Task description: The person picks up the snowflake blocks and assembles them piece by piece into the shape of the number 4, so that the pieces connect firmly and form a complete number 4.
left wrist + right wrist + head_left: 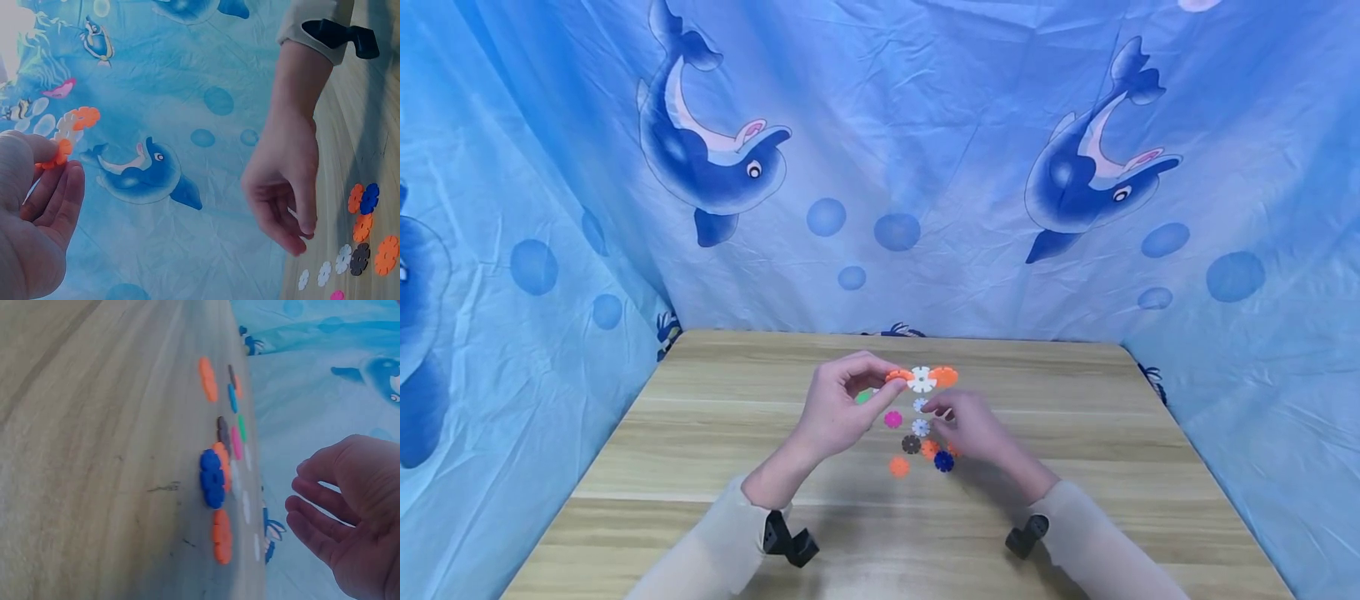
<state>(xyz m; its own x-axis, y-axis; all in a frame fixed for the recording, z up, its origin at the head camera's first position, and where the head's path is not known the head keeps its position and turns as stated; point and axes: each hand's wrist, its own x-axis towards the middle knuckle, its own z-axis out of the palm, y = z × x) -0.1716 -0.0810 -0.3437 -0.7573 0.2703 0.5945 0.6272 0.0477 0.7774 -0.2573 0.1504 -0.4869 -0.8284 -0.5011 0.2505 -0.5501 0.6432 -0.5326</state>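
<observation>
My left hand [838, 408] pinches an orange notched disc [898, 376] between thumb and fingers, above the table. Joined to it is a white notched disc [922, 380], which carries a second orange disc [945, 377] on its far side, so the three make a row. My right hand [972, 425] hovers over the loose discs, fingers loosely bent; the right wrist view shows nothing between them. Below its fingertips lie white discs [324, 274]. Close by on the table are a dark blue disc [943, 462], a dark brown disc [912, 444] and several orange discs [222, 536].
The wood-patterned table [700, 450] also bears a pink disc [892, 419], a green disc [864, 397] and a blue disc [232, 398]. A blue curtain [955, 167] printed with dolphins hangs behind the table and along both sides.
</observation>
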